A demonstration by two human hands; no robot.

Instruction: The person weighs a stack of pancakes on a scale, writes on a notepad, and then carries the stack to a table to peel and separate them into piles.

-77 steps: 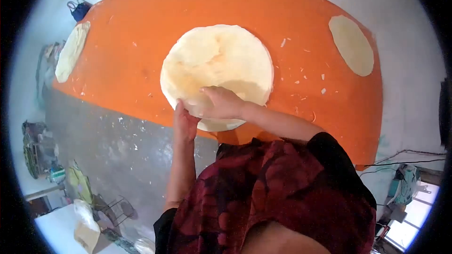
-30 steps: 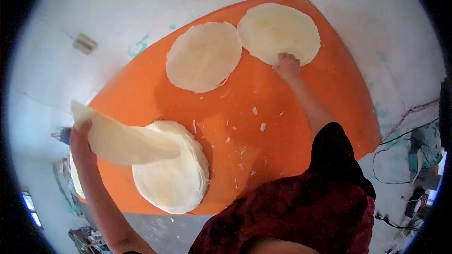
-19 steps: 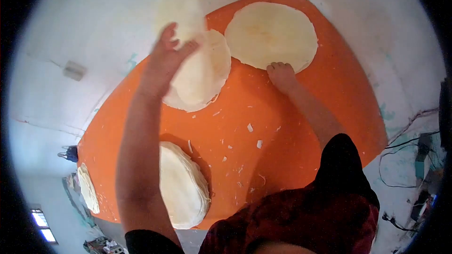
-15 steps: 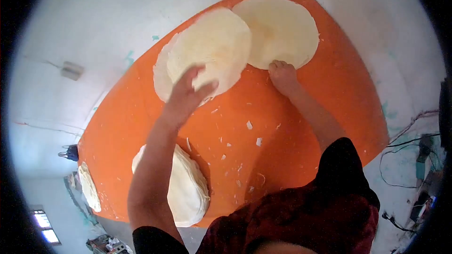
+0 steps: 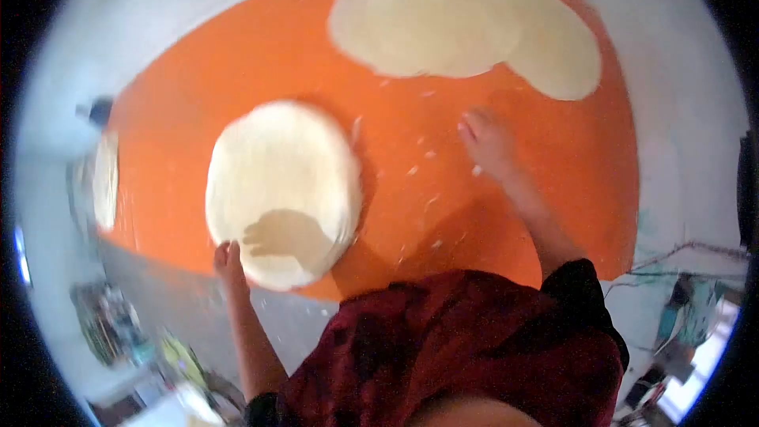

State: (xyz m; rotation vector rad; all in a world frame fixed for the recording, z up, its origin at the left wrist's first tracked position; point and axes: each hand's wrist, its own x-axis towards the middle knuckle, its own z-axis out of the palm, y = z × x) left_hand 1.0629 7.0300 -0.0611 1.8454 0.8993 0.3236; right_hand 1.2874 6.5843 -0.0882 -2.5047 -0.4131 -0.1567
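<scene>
Motion blur softens the whole view. The left hand (image 5: 229, 259) meets the near rim of the stack of flatbreads (image 5: 277, 166), and its fingers go out of sight there. A dim hand-shaped patch on the stack may be those fingers under a thin sheet or only shadow, so its grip cannot be read. The right hand (image 5: 486, 142), on the orange surface (image 5: 261, 55), has smeared fingers. The clutter (image 5: 111, 324) at lower left is unreadable.
</scene>
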